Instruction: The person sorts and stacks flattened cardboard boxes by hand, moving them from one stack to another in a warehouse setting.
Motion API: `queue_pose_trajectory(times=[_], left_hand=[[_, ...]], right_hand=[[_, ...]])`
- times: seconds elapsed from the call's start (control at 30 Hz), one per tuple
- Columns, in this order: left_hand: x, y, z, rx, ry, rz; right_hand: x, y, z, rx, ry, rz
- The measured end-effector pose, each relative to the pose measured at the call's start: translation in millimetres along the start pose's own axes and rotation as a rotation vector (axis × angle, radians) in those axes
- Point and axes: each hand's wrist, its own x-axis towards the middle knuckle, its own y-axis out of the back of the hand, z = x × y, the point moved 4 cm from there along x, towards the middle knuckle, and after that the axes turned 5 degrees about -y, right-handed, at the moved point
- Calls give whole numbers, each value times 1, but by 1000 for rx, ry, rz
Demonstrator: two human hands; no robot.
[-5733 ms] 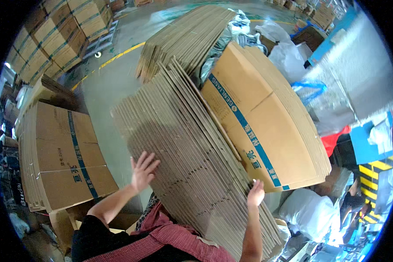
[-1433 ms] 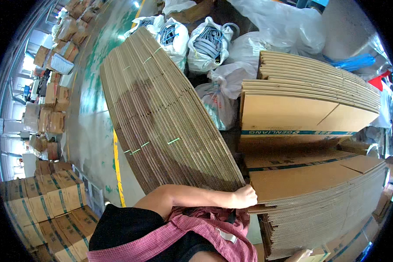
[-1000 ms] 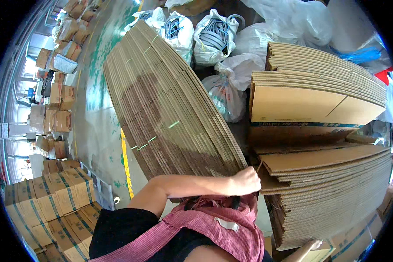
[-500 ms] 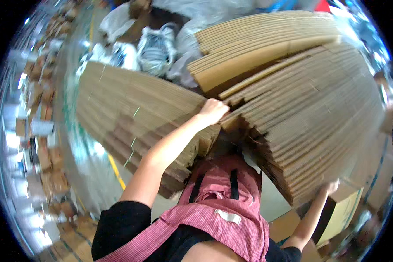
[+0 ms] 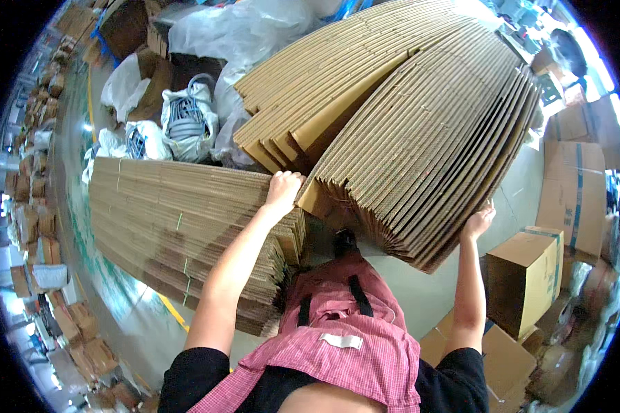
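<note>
A thick stack of flattened cardboard boxes (image 5: 420, 138) stands on edge in front of me, its sheets fanning apart at the right side. My left hand (image 5: 284, 191) is closed at the near left corner of this stack, fingers curled against the cardboard. On the opposite side, my right hand (image 5: 479, 220) grips the outer sheets at the near right edge, its fingertips partly hidden. Behind the left corner, more flattened boxes (image 5: 324, 76) lean against the stack. A second stack, tied with thin green string (image 5: 186, 199), lies left of my left hand.
White sacks of grey coiled material (image 5: 187, 124) and clear plastic sheeting (image 5: 241, 31) lie beyond the stacks. An opened-out carton (image 5: 523, 279) and a taller carton (image 5: 572, 193) stand at the right. A yellow floor line (image 5: 172, 311) runs along the left, with shelved goods farther off.
My right hand has come up from lower right onto the stack's outer edge. The right side of the stack has swung away from me and its sheets have spread. My left hand stays at the corner.
</note>
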Motion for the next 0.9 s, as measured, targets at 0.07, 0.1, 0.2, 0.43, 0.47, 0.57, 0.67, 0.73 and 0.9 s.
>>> queue_pose_trajectory(times=[0.07,0.1,0.2,0.43,0.47,0.57,0.67,0.73,0.9], left_hand=[[-7,-2,-7,-8,51,-19],[-5,-1,-5,16,57,-77],[-3,2,-4,25,54,-71],[4,7,3,-36,42,11],[5,5,3,-10,26,-5],[-6,-3,-1,23,50,-38],[-7,10,2,6,72,-57],[-4,14,2,30,25,-79],[3,7,-1,-4,-37,50]], right_hand=[[-49,-28,-74,-134,445,52],[-60,-36,-95,-201,601,-34],[-113,-93,-187,189,556,-613],[-233,-263,-286,9,1164,-1220],[-241,-282,-283,-135,1107,-1300],[-275,-299,-269,-432,825,-1537],[-282,-276,-245,-734,1229,-1427],[-275,-266,-240,-524,1258,-1418],[-269,-267,-230,-371,1284,-1403]])
